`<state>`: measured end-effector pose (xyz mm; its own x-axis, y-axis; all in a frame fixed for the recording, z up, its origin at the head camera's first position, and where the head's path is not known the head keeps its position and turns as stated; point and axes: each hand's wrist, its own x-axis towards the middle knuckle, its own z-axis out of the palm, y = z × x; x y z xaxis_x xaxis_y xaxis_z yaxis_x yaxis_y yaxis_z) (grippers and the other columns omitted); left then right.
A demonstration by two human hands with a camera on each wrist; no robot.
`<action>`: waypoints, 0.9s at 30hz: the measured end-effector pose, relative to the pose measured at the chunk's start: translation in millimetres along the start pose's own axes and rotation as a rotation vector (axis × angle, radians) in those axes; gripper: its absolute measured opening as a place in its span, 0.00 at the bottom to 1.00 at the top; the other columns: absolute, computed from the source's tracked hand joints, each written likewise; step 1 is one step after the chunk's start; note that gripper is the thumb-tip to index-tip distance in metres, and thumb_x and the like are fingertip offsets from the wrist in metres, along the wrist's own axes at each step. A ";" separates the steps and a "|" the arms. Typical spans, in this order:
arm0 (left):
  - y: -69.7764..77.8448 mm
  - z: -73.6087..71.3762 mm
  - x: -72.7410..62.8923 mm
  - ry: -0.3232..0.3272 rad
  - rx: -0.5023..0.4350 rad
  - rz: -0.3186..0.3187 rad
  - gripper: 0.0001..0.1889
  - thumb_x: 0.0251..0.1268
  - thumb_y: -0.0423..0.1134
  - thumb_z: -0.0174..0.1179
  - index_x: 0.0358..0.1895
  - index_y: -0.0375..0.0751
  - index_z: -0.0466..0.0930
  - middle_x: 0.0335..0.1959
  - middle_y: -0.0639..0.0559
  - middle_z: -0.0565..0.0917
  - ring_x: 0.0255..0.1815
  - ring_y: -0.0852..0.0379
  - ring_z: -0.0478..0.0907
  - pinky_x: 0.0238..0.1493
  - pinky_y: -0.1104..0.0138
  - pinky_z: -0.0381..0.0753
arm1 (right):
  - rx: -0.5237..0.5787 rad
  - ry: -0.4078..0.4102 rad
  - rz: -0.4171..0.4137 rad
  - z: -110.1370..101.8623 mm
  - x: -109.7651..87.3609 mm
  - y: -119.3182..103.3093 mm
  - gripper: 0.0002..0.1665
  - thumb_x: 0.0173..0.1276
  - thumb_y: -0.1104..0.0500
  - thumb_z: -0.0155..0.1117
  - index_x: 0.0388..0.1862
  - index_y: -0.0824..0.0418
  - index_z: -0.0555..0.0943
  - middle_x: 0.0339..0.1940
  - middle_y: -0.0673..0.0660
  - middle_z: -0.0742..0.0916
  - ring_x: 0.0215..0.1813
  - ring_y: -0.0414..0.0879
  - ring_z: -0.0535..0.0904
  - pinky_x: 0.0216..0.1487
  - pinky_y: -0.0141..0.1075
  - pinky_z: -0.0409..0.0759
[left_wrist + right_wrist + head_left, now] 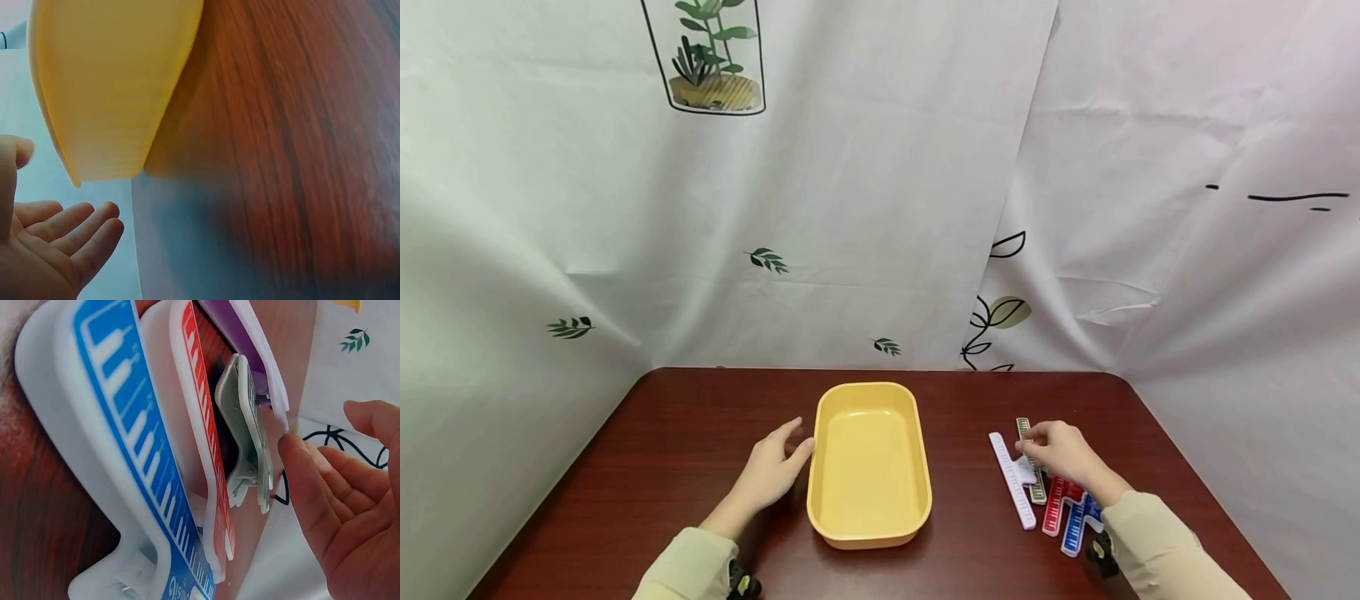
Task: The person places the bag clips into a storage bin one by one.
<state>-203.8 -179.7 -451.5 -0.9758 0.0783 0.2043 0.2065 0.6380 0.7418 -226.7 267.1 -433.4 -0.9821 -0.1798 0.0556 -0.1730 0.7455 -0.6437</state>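
In the head view, the right hand [1063,452] is hovering at the right of the frame, over the cluster of clips, and partly covering a grey-green plastic clip printed with piano keys [1038,492]. Just left, a long, pale lilac-white plastic clip [1011,483] is lying on the dark red-brown wooden desk [700,450], its long axis running from upper left to lower right, its stubby side pointing right. A red-and-white keyboard-print clip [1053,507] and a blue-and-white one [1075,527] are slanting from lower left toward upper right. The left hand [771,471] is resting its thumb at or just beside the left rim of a yellow, rounded rectangular tray [927,483], which is pointing lengthwise up the frame.

In the left wrist view, the left grip is standing apart, fingers spread and holding nothing, below the tray's end.

In the right wrist view, the right grip is showing thumb and fingers apart, with a fingertip meeting or overlapping the lilac-white clip's tip; contact cannot be told. The clips are looking light, stiff and rather smooth; pinching the sprung stubby side would probably be opening them, so the long edge is seeming the safer hold.
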 end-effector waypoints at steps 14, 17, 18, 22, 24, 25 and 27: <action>10.4 7.5 -0.1 0.022 -0.238 -0.130 0.21 0.67 0.30 0.60 0.60 0.21 0.74 0.47 0.34 0.84 0.31 0.53 0.82 0.25 0.64 0.84 | -0.057 -0.035 -0.016 -0.2 -0.7 -2.1 0.12 0.63 0.60 0.72 0.36 0.71 0.86 0.27 0.53 0.85 0.26 0.42 0.79 0.25 0.34 0.81; 10.2 9.3 -0.4 0.019 -0.286 -0.153 0.20 0.67 0.29 0.59 0.59 0.19 0.74 0.46 0.34 0.84 0.32 0.53 0.82 0.24 0.62 0.85 | -0.056 -0.045 -0.006 0.3 -1.4 -2.1 0.11 0.62 0.61 0.72 0.35 0.69 0.86 0.24 0.51 0.83 0.25 0.43 0.77 0.22 0.35 0.81; 10.2 9.6 -0.7 0.019 -0.299 -0.160 0.20 0.67 0.29 0.59 0.59 0.19 0.74 0.46 0.34 0.84 0.33 0.52 0.82 0.24 0.61 0.86 | -0.056 -0.051 0.000 0.5 -1.7 -2.1 0.10 0.62 0.60 0.73 0.34 0.69 0.86 0.22 0.51 0.82 0.25 0.43 0.76 0.22 0.36 0.81; 8.8 10.4 -1.5 0.014 -0.336 -0.175 0.20 0.66 0.29 0.58 0.58 0.18 0.74 0.42 0.36 0.84 0.34 0.50 0.83 0.26 0.58 0.87 | -0.055 -0.070 0.018 1.9 -2.5 -1.9 0.07 0.62 0.62 0.73 0.30 0.66 0.85 0.18 0.50 0.79 0.22 0.43 0.74 0.19 0.36 0.80; 8.1 11.0 -1.6 0.014 -0.350 -0.181 0.19 0.66 0.28 0.58 0.57 0.18 0.75 0.40 0.38 0.84 0.33 0.50 0.83 0.27 0.57 0.87 | -0.058 -0.074 0.019 2.6 -2.5 -1.7 0.06 0.62 0.63 0.72 0.28 0.65 0.85 0.17 0.50 0.78 0.21 0.43 0.74 0.18 0.36 0.79; 7.8 11.5 -1.5 0.015 -0.354 -0.183 0.19 0.66 0.28 0.58 0.56 0.18 0.75 0.39 0.39 0.84 0.32 0.50 0.83 0.27 0.57 0.87 | -0.060 -0.074 0.021 3.0 -2.3 -1.6 0.06 0.61 0.64 0.72 0.27 0.65 0.84 0.17 0.50 0.78 0.20 0.43 0.74 0.18 0.36 0.79; 7.2 12.5 -1.2 0.013 -0.363 -0.191 0.19 0.65 0.28 0.58 0.56 0.19 0.75 0.37 0.41 0.83 0.30 0.51 0.83 0.26 0.57 0.87 | -0.065 -0.075 0.018 3.4 -1.9 -1.4 0.05 0.60 0.65 0.71 0.26 0.64 0.84 0.17 0.49 0.79 0.20 0.42 0.74 0.18 0.35 0.78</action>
<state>-202.0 -165.6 -454.4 -0.9985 -0.0264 0.0479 0.0366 0.3277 0.9441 -224.3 264.2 -435.2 -0.9772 -0.2119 -0.0139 -0.1627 0.7888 -0.5927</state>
